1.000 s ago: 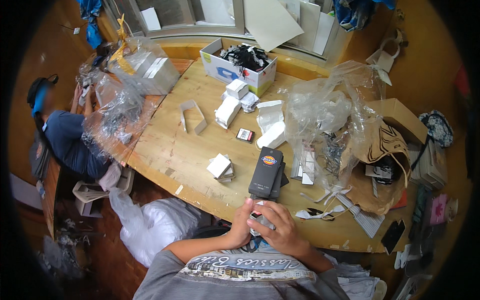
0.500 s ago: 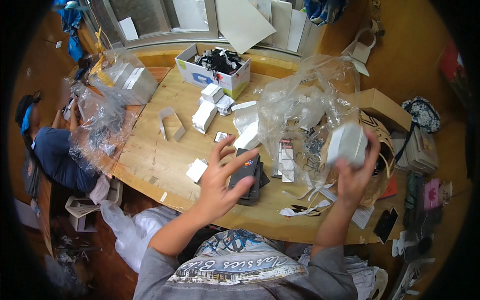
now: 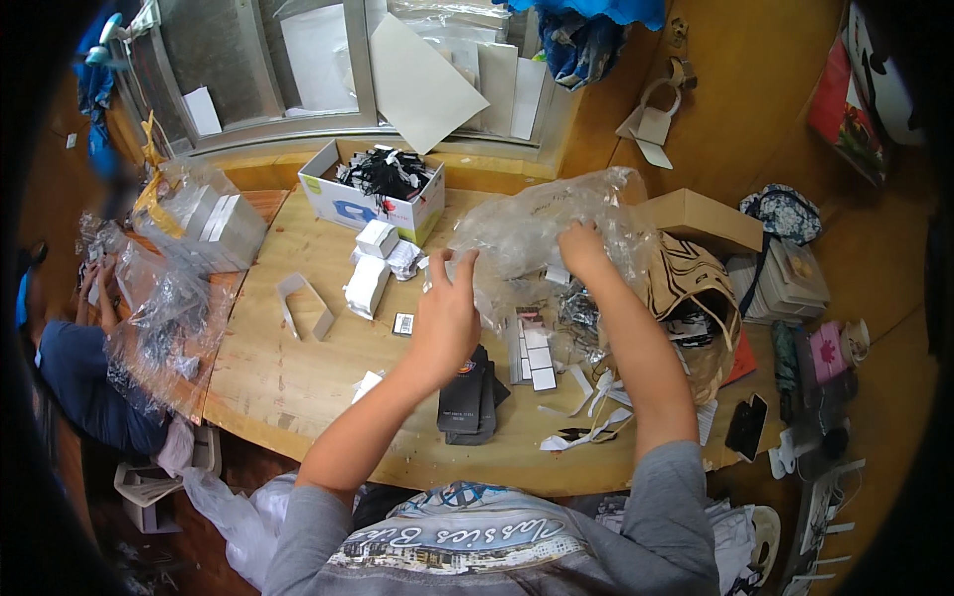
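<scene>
A crumpled clear plastic bag (image 3: 517, 223) lies across the middle of the table. My right hand (image 3: 584, 248) is closed on its upper part, with the fingertips partly hidden. By the bag's left edge is my left hand (image 3: 449, 316), its fingers curved and apart, with no object visible in it. Just below that hand sits a stack of black printed cards (image 3: 465, 402). Beside them lies a sheet of white labels (image 3: 535, 353). Two white-wrapped blocks, one a small block (image 3: 377, 238) and one a longer block (image 3: 368, 286), rest left of the bag.
A white carton of black strings (image 3: 373, 194) stands at the back. To the right are a patterned tan bag (image 3: 696, 288), a brown cardboard box (image 3: 701, 221) and a phone (image 3: 746, 427). Paper strips (image 3: 586, 432) lie near the front edge. Another person (image 3: 84, 372) sits at far left.
My right hand has moved left and away, no longer holding the grey-white block, and now grips the plastic bag. My left hand has risen slightly toward the bag. The view has shifted.
</scene>
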Available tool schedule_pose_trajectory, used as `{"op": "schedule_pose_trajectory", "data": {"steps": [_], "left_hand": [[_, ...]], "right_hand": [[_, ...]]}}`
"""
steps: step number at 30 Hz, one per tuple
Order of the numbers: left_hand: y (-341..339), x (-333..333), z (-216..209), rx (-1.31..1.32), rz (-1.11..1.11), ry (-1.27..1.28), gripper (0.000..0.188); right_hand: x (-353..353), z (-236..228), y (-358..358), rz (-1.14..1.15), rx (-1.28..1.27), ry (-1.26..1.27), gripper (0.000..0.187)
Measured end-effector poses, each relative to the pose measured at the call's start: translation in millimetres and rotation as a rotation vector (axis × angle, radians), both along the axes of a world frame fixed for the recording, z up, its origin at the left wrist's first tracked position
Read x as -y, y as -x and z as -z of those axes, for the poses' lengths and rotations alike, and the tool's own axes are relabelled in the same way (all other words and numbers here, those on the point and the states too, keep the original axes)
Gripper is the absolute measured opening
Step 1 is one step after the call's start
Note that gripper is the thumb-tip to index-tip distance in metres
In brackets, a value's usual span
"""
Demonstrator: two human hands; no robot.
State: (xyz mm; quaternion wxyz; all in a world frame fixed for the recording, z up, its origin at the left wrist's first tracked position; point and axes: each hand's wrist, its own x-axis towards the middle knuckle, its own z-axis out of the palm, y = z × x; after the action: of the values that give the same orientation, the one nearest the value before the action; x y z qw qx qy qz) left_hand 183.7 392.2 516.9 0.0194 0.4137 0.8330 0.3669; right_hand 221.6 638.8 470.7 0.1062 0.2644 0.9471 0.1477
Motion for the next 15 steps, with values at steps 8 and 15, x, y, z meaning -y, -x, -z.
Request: {"op": "schedule_pose_trajectory", "data": {"steps": [8,15], "left_hand": [[-47,-67,-32,-0.111,0.625,0.092,0.042],[21,-132,49,-0.391,0.135,0.191,0.034]], "right_hand": [[-23,6,5,0.102,-0.336,0.426,0.049],[-22,0,-1,0.202,0.078,0.27,0.047]]}}
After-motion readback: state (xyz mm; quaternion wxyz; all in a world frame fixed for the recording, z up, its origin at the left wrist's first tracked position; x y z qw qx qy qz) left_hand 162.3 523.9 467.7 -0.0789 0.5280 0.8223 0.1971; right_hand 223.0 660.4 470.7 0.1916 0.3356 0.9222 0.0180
